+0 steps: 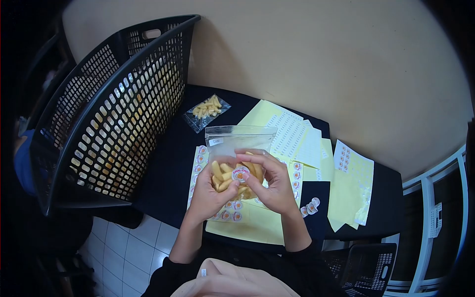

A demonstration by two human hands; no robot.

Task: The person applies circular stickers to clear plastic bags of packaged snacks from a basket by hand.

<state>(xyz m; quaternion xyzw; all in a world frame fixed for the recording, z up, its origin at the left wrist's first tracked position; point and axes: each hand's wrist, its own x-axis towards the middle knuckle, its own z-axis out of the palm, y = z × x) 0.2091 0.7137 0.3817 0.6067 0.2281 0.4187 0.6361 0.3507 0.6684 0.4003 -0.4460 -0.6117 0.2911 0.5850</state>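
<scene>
Between my two hands is a clear zip bag [225, 143] of pale yellow finger-shaped snacks, its zip edge pointing away from me. A round sticker [240, 173] with red lettering and an orange picture lies on the bag's front. My left hand [210, 195] grips the bag's left side, its thumb at the sticker's lower edge. On the right side my right hand [272, 183] curls around the bag, thumb against the sticker's right edge. Beneath the bag lies a sheet of round stickers [297, 180]. A small white label [216, 141] sits near the zip.
A tall black plastic basket [123, 104] with filled bags inside stands at the left. Another snack bag [208, 110] lies behind my hands. Label sheets [294, 138] and yellow backing paper [346, 198] cover the right side. Loose stickers [310, 207] lie nearby. A black crate [368, 267] is lower right.
</scene>
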